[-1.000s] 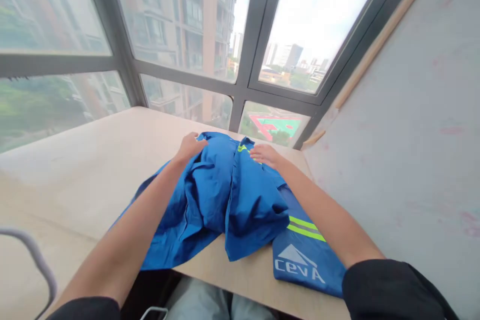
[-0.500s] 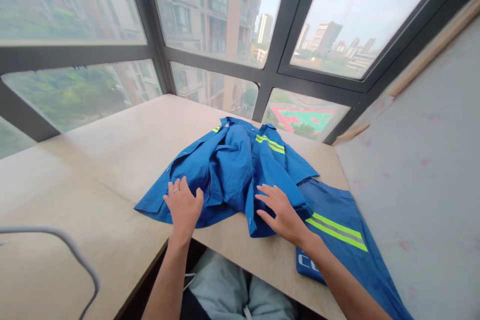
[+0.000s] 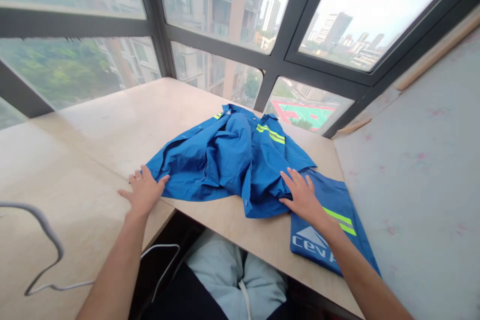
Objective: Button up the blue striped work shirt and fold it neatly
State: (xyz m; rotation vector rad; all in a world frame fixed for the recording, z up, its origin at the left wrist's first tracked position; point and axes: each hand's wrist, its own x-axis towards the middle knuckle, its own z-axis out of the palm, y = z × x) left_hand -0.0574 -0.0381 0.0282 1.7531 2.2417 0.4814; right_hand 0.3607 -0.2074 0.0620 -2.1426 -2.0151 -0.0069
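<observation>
left hand (image 3: 144, 192) spread at one lower corner of the rumpled blue cloth button-front shirt (image 3: 225, 155); right hand (image 3: 303, 197) spread opposite; they're wider apart than before, so they bracket its hem (image 3: 204, 197) on the pale wooden tabletop (image 3: 93, 160)

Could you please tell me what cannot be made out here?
In the head view, now:
Lettering on the folded garment: its end, behind the right forearm.
Blue shirt: one corner, partly behind the left hand.
Gray cord: cut off by the left edge.
Distant buildings: too small for detail.
</observation>
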